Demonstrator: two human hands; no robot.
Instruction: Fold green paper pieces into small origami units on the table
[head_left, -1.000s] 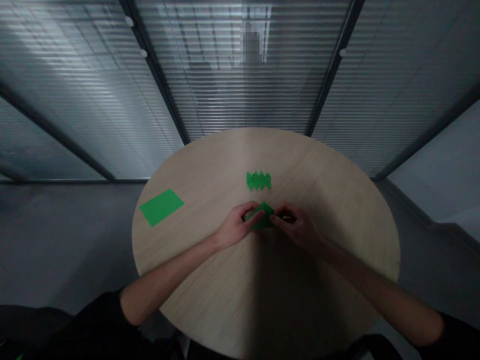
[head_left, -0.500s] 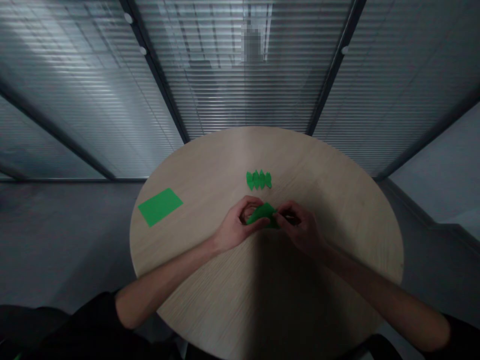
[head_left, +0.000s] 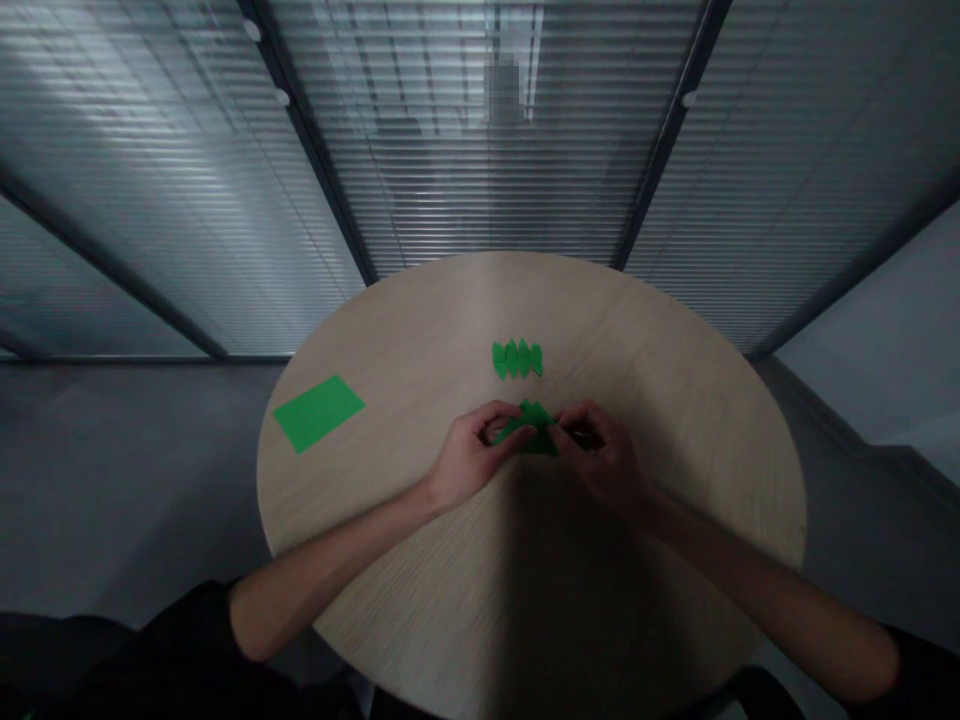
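A small piece of folded green paper sits between both my hands near the middle of the round wooden table. My left hand pinches its left side with thumb and fingers. My right hand pinches its right side, fingers curled. A row of several finished folded green paper pieces lies just beyond my hands.
A flat green paper sheet lies near the table's left edge. Glass walls with closed blinds stand behind the table, and grey floor surrounds it.
My fingers have shifted slightly on the folded paper, and its top edge now stands a bit higher between my hands. Nothing else has moved.
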